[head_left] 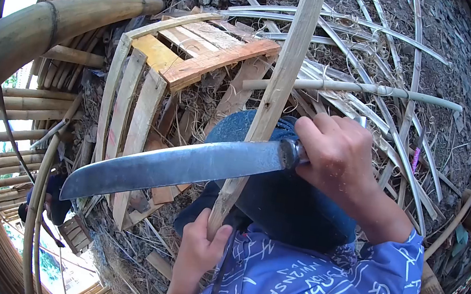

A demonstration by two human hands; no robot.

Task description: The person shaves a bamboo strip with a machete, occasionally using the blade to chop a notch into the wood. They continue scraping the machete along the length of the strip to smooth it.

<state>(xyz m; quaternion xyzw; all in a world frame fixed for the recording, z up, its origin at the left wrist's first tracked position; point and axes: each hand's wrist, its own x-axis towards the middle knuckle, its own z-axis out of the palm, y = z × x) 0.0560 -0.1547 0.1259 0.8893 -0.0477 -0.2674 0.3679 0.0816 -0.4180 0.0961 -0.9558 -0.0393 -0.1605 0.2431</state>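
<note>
A large machete [185, 170] with a broad metal blade lies across a long bamboo strip [284, 73], its tip pointing left. My right hand [338, 154] is wrapped round the machete's handle, just right of the strip. Lower down, my left hand [202, 244] grips the near end of the strip, which runs up and away past the top edge. The blade crosses in front of the strip above my left hand; whether its edge touches the wood cannot be made out. My knees in dark trousers are beneath.
A wooden stool-like frame [216, 64] stands ahead on the left. Split strips [368, 87] and shavings litter the soil ahead and right. Thick bamboo poles [74, 13] rise at left. Another person [56, 198] is at far lower left.
</note>
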